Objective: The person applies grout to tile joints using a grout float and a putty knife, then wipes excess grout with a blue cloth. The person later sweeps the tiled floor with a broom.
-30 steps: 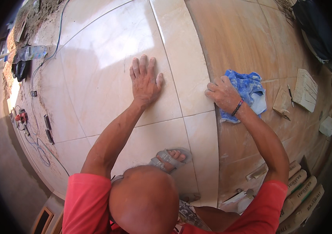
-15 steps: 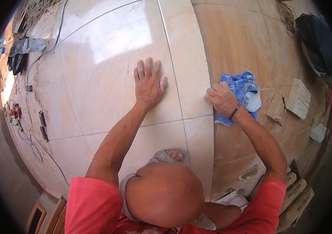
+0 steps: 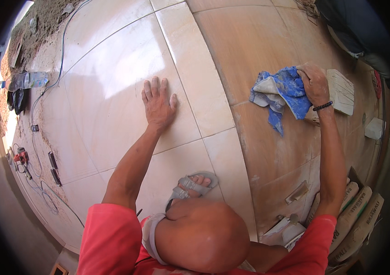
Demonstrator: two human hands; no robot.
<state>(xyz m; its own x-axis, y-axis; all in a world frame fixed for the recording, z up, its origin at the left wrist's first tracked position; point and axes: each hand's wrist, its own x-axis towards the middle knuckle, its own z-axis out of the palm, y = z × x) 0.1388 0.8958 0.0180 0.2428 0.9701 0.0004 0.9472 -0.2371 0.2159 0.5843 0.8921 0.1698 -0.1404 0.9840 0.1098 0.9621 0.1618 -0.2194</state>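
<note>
My left hand [image 3: 159, 107] lies flat on a cream floor tile [image 3: 112, 133], fingers stretched forward. Off to the right, my right hand [image 3: 315, 85] is closed on the edge of a crumpled blue and white rag [image 3: 289, 94]. The rag looks dusty with white powder, and one corner of it trails toward me over the brown tiles [image 3: 272, 146]. A beaded bracelet is on my right wrist. Just beyond that hand is a whitish ridged slab [image 3: 341, 93], partly covered by the hand.
A raised strip of cream tiles [image 3: 204, 82] divides the two floor areas. At far left lie a red power tool [image 3: 21, 156], a cable [image 3: 62, 59] and a plastic bottle [image 3: 37, 79]. Paper sacks [image 3: 355, 215] stand at lower right. My sandalled foot [image 3: 195, 183] is on the tiles.
My right hand has moved right and forward, away from the strip's edge, and now grips the rag, which has shifted and bunched up. My left hand stays flat; the whole view has turned slightly.
</note>
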